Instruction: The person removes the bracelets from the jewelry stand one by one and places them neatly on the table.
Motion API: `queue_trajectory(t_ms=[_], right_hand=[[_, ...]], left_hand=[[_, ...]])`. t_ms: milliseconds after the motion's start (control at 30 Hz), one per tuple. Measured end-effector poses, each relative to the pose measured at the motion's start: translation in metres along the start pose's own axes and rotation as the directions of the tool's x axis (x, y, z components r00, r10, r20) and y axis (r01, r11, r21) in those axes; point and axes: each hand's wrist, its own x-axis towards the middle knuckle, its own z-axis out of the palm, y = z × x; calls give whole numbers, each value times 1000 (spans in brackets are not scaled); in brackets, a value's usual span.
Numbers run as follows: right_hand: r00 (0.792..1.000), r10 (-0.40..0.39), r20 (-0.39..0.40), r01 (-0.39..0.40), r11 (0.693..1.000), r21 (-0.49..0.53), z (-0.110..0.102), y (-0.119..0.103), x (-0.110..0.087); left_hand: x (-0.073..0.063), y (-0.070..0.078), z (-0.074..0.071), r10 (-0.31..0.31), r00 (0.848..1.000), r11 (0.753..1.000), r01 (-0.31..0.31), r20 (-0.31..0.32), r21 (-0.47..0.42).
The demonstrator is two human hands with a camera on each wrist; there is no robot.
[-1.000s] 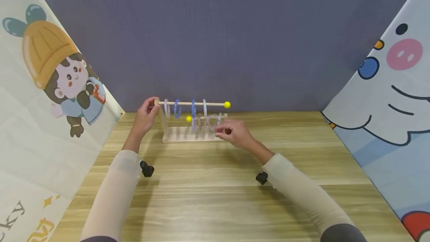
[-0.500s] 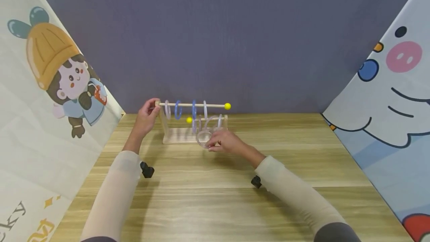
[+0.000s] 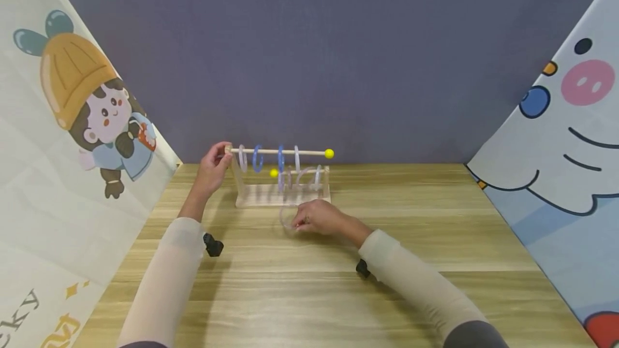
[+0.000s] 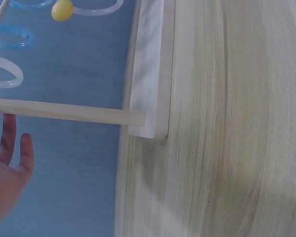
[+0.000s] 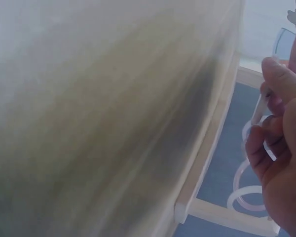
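Observation:
A wooden bangle stand stands at the back of the table, with two rods ending in yellow balls. My left hand holds the top of its left post, thumb in front. Several rings hang on the upper rod, among them a blue bangle seen edge-on; paler ones hang on the lower rod. In front of the base, my right hand pinches a clear pinkish bangle between thumb and fingers, off the rods. In the right wrist view the fingers partly hide this bangle.
The wooden table reaches back to a dark grey wall. Printed cartoon panels rise on the left and right. Small black devices sit at both cuffs, such as the left one.
My right hand has drawn the clear bangle away from the lower rod's area, leftward and toward me, to in front of the base. My left hand has stayed on the post.

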Motion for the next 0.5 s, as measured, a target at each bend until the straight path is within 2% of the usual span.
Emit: queue_trajectory(t_ms=[100, 267, 500], right_hand=[[999, 0, 49, 1, 1000, -24, 2, -1, 0], [993, 38, 107, -34, 999, -36, 5, -3, -1], [994, -26, 108, 33, 997, -63, 13, -3, 1]], left_hand=[[-1, 5, 0, -8, 1000, 1000, 8, -4, -1], [0, 3, 1, 1, 1000, 1000, -1, 1, 5], [0, 0, 1, -19, 1000, 1000, 19, -7, 15]])
